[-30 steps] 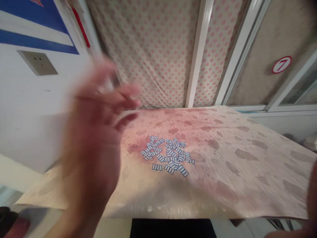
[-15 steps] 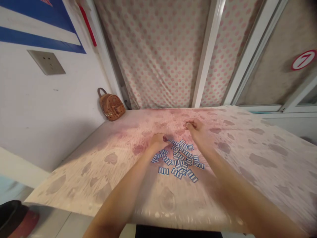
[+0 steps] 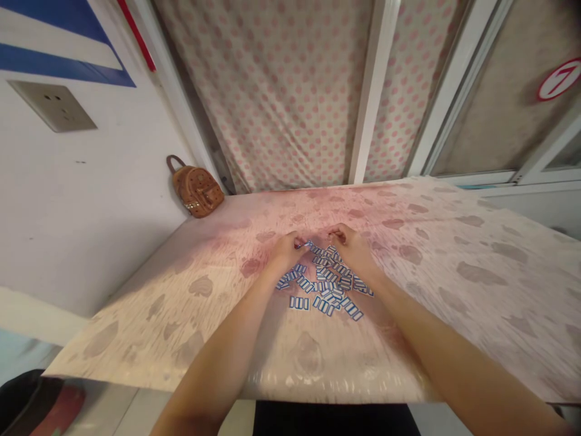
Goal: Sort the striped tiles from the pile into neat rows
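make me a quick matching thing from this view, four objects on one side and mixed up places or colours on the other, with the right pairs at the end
1. striped pieces
2. backpack
3. wall socket
4. round sign

A. below the blue-and-white poster
B. red and white, showing a 7
C. strewn over the tablecloth
D. brown

Right pairs: 1-C, 2-D, 3-A, 4-B

Bare forearms [image 3: 233, 339] — tapering toward the wrists [image 3: 273, 271], bare hands [image 3: 287, 251]

The round sign [image 3: 559, 79] on the window [image 3: 485, 103] reads "7".
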`<state>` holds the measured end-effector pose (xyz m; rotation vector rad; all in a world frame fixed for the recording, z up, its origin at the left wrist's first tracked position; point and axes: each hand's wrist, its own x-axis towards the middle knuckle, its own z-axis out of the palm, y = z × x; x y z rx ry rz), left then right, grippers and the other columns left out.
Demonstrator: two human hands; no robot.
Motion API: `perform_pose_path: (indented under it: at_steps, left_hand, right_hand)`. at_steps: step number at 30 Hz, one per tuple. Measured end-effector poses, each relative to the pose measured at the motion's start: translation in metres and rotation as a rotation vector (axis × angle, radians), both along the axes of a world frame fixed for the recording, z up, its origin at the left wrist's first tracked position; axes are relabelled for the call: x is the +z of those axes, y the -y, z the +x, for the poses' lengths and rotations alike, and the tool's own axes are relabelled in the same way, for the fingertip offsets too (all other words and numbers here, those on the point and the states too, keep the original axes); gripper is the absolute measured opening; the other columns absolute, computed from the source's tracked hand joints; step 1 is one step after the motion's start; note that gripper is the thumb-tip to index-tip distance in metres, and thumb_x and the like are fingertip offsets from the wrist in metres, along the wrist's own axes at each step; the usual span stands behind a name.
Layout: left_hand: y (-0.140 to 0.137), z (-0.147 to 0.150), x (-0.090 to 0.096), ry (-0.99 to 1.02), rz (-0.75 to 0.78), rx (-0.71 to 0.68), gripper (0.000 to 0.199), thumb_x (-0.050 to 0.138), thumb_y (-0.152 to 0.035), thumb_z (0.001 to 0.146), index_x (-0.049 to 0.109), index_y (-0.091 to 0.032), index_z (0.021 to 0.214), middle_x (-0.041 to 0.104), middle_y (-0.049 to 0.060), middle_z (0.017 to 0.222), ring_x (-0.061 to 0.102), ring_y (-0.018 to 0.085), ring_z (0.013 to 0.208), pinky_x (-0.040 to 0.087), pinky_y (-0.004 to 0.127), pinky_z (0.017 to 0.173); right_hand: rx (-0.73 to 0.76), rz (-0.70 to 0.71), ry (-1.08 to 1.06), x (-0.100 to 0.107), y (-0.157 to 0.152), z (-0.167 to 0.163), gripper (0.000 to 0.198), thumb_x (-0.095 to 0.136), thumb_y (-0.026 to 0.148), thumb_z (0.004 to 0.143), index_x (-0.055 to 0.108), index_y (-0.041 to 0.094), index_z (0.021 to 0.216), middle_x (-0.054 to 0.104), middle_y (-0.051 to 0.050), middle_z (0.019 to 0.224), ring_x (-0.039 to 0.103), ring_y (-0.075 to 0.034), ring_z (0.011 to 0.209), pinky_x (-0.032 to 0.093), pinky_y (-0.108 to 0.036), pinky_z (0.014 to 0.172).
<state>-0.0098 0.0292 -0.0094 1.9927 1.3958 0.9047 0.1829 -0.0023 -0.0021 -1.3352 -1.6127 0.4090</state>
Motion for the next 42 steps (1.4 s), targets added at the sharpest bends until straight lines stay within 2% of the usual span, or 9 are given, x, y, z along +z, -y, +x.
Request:
perform_pose_path:
  at_steps: [4, 9, 13, 18, 25, 28, 31, 35, 42]
  left_hand:
    - [0.012, 0.003, 0.014, 0.271, -0.045, -0.135, 0.020, 0.070, -0.034, 0.077, 0.065, -0.015, 0.079, 0.067, 0.002, 0.072, 0.059, 0.012, 0.062, 0.043, 0.020, 0.056]
    - [0.023, 0.007, 0.022, 0.361, -0.102, -0.167, 0.038, 0.075, -0.050, 0.070, 0.065, -0.014, 0.076, 0.060, -0.001, 0.063, 0.054, 0.011, 0.057, 0.040, 0.019, 0.049]
    - [0.023, 0.007, 0.021, 0.378, -0.159, -0.168, 0.039, 0.076, -0.050, 0.069, 0.067, -0.013, 0.078, 0.064, 0.002, 0.068, 0.056, 0.012, 0.059, 0.043, 0.020, 0.051]
    - [0.022, 0.004, 0.021, 0.371, -0.161, -0.129, 0.021, 0.073, -0.034, 0.074, 0.069, -0.013, 0.074, 0.069, 0.003, 0.071, 0.059, 0.013, 0.062, 0.044, 0.021, 0.056]
    - [0.022, -0.003, 0.020, 0.187, -0.158, -0.100, 0.018, 0.069, -0.030, 0.078, 0.075, -0.015, 0.087, 0.072, 0.004, 0.075, 0.061, 0.016, 0.065, 0.043, 0.023, 0.057]
    - [0.022, -0.001, 0.021, 0.170, -0.011, -0.078, 0.025, 0.070, -0.032, 0.079, 0.075, -0.018, 0.100, 0.074, 0.005, 0.089, 0.064, 0.017, 0.078, 0.047, 0.024, 0.067]
    - [0.020, 0.005, 0.017, 0.190, 0.052, -0.116, 0.024, 0.068, -0.033, 0.081, 0.075, -0.018, 0.098, 0.074, 0.005, 0.093, 0.064, 0.016, 0.081, 0.047, 0.023, 0.070]
    - [0.015, 0.010, 0.010, 0.334, 0.006, -0.112, 0.019, 0.067, -0.032, 0.081, 0.072, -0.014, 0.084, 0.072, 0.004, 0.081, 0.061, 0.014, 0.070, 0.044, 0.022, 0.064]
    - [0.021, 0.012, 0.014, 0.547, -0.105, -0.067, 0.022, 0.068, -0.036, 0.078, 0.069, -0.013, 0.081, 0.068, 0.002, 0.075, 0.058, 0.011, 0.067, 0.044, 0.023, 0.066]
  right_hand:
    - [0.156, -0.053, -0.127, 0.001, 0.001, -0.003, 0.016, 0.050, 0.030, 0.083, 0.062, 0.021, 0.087, 0.069, -0.003, 0.084, 0.063, -0.018, 0.075, 0.047, -0.031, 0.072]
    - [0.337, -0.112, -0.260, 0.001, 0.001, -0.007, 0.022, 0.057, 0.042, 0.078, 0.058, 0.021, 0.073, 0.060, 0.000, 0.068, 0.057, -0.017, 0.066, 0.044, -0.029, 0.064]
    - [0.314, -0.122, -0.277, -0.005, -0.001, -0.009, 0.021, 0.057, 0.041, 0.077, 0.057, 0.021, 0.070, 0.057, 0.001, 0.063, 0.054, -0.016, 0.062, 0.042, -0.028, 0.061]
    - [0.195, -0.161, -0.304, -0.013, -0.009, -0.003, 0.015, 0.056, 0.035, 0.076, 0.059, 0.020, 0.073, 0.059, 0.001, 0.062, 0.056, -0.016, 0.061, 0.043, -0.028, 0.061]
    - [0.112, -0.175, -0.331, -0.023, -0.021, 0.013, 0.020, 0.057, 0.040, 0.075, 0.059, 0.020, 0.075, 0.059, 0.002, 0.063, 0.056, -0.015, 0.059, 0.042, -0.027, 0.058]
    - [0.180, -0.156, -0.299, -0.019, -0.018, 0.011, 0.020, 0.058, 0.041, 0.075, 0.060, 0.021, 0.075, 0.060, 0.002, 0.063, 0.055, -0.015, 0.059, 0.041, -0.027, 0.058]
    - [0.299, -0.152, -0.287, -0.010, -0.010, 0.005, 0.021, 0.060, 0.041, 0.075, 0.060, 0.020, 0.072, 0.059, 0.002, 0.064, 0.054, -0.015, 0.061, 0.042, -0.027, 0.060]
    - [0.328, -0.162, -0.303, 0.001, -0.002, -0.003, 0.024, 0.060, 0.044, 0.076, 0.058, 0.021, 0.070, 0.058, 0.001, 0.065, 0.053, -0.015, 0.062, 0.042, -0.028, 0.062]
    - [0.390, -0.198, -0.378, 0.004, 0.000, -0.008, 0.028, 0.067, 0.048, 0.070, 0.058, 0.021, 0.074, 0.059, 0.001, 0.068, 0.053, -0.014, 0.062, 0.045, -0.028, 0.061]
